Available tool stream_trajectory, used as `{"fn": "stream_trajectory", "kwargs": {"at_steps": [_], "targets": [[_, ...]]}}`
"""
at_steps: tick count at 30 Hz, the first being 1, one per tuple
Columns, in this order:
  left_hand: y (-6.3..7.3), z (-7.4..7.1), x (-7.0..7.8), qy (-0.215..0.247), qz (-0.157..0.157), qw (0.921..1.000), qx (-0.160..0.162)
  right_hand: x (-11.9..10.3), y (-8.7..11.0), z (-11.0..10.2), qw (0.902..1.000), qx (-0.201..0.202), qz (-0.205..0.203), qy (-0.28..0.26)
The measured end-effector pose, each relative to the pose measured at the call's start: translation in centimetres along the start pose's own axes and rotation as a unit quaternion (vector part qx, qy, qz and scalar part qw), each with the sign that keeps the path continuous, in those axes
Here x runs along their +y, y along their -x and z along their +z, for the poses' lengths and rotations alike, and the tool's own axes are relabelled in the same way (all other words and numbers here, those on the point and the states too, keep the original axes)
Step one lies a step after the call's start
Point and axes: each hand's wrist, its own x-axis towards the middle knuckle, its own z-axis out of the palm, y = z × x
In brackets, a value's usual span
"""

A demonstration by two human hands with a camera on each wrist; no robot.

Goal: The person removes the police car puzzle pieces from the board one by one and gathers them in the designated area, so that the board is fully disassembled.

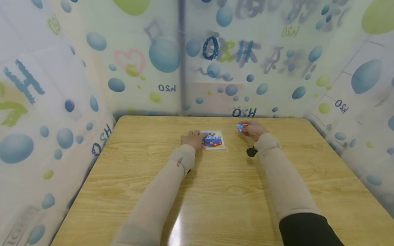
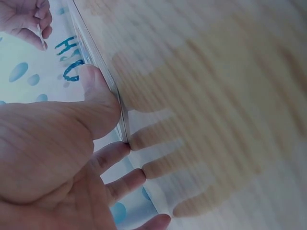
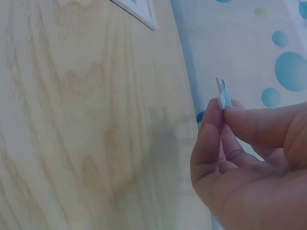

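Observation:
A small square jigsaw puzzle (image 1: 213, 140) with a white border and a blue cartoon vehicle lies flat near the far side of the table. My left hand (image 1: 194, 139) rests at its left side and covers part of it. In the left wrist view the thumb (image 2: 98, 91) lies over the puzzle's edge (image 2: 105, 72), and the other fingertips reach down to the tabletop. Right of the puzzle, my right hand (image 1: 253, 130) is raised off the table. Between thumb and index finger it pinches a light blue puzzle piece (image 1: 239, 127), seen edge-on in the right wrist view (image 3: 222, 93).
The wooden table (image 1: 221, 191) has its far edge just beyond both hands. Behind it and along both sides stand pale walls (image 1: 215, 99) printed with bubbles and letters. A black object (image 1: 251, 151) hangs under the right wrist.

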Motion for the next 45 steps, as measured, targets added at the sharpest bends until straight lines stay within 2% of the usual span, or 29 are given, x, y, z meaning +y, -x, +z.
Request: {"fn": "stream_trajectory", "kwargs": {"at_steps": [8, 12, 21, 29, 35, 45], "targets": [[-0.2, 0.0, 0.0, 0.001, 0.001, 1.0000, -0.002, -0.2, 0.7, -1.4, 0.9999, 0.001, 0.000, -0.012], [0.0, 0.0, 0.0, 0.000, 0.002, 1.0000, 0.003, 0.0, 0.8, -2.1, 1.0000, -0.001, -0.004, 0.000], [0.7, -0.1, 0.1, 0.011, 0.000, 0.9999, 0.003, 1.1, 1.3, -3.3, 0.9996, 0.021, 0.021, -0.005], [0.0, 0.5, -0.1, 0.010, 0.003, 0.9998, 0.016, 1.9, 1.5, -4.6, 0.9997, 0.022, 0.010, 0.007], [-0.1, 0.5, -0.2, 0.014, 0.003, 0.9998, 0.012, 2.9, 1.6, -5.7, 0.9997, 0.018, 0.001, 0.018], [0.9, 0.0, 0.0, 0.007, 0.004, 0.9999, 0.006, 3.7, 2.3, -7.0, 0.9979, 0.053, 0.008, 0.037]]}}
